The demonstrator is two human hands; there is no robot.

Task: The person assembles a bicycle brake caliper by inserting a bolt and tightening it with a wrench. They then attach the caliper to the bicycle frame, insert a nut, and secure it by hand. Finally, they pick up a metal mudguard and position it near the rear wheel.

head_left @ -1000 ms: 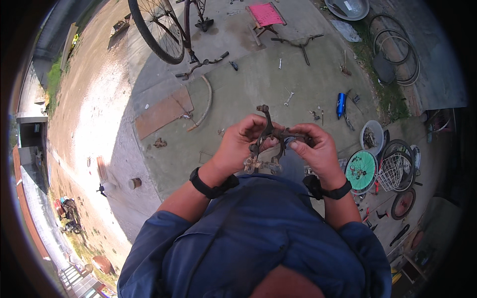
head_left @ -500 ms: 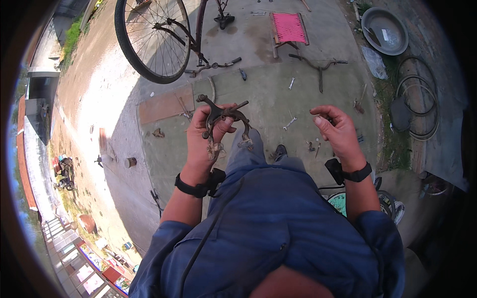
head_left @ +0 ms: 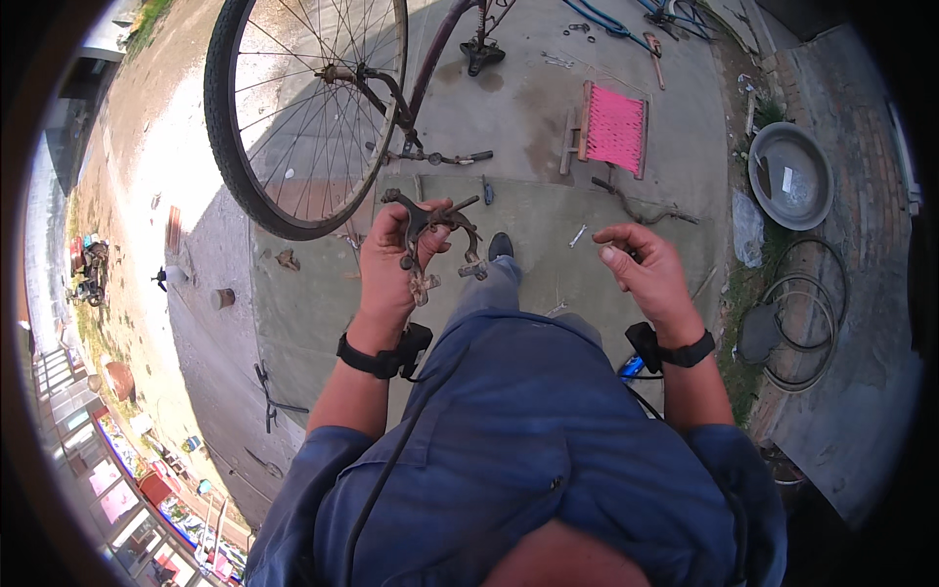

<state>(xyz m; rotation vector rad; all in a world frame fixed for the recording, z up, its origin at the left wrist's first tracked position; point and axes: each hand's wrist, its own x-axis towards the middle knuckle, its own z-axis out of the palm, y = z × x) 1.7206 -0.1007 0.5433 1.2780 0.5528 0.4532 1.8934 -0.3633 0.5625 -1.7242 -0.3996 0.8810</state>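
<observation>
Raised in front of my body, my left hand point(head_left: 384, 269) is closed round a dark, rusty bicycle brake caliper point(head_left: 415, 223). Its two curved arms spread downward, with worn brake pads at their ends, and a bolt sticks out to the right. My right hand point(head_left: 657, 274) is held apart from the caliper, thumb and fingertips drawn together. Whatever may be between those fingertips is too small to make out. Ahead on the left stands an upturned bicycle, its spoked wheel point(head_left: 223, 127) in the air and its saddle point(head_left: 482, 57) on the ground.
A pink woven folding stool point(head_left: 616, 129) stands ahead, with handlebars point(head_left: 646, 210) lying beside it. A spanner point(head_left: 578, 236) rests on the green mat point(head_left: 323, 279). At the right are a grey basin point(head_left: 790, 210) and bare tyres point(head_left: 839, 323). A tin point(head_left: 223, 298) stands at the left.
My view has shifted forward, so the bicycle wheel and stool appear closer and larger. One shoe now shows farther ahead. Both hands keep nearly the same pose, and the caliper stays in my left hand.
</observation>
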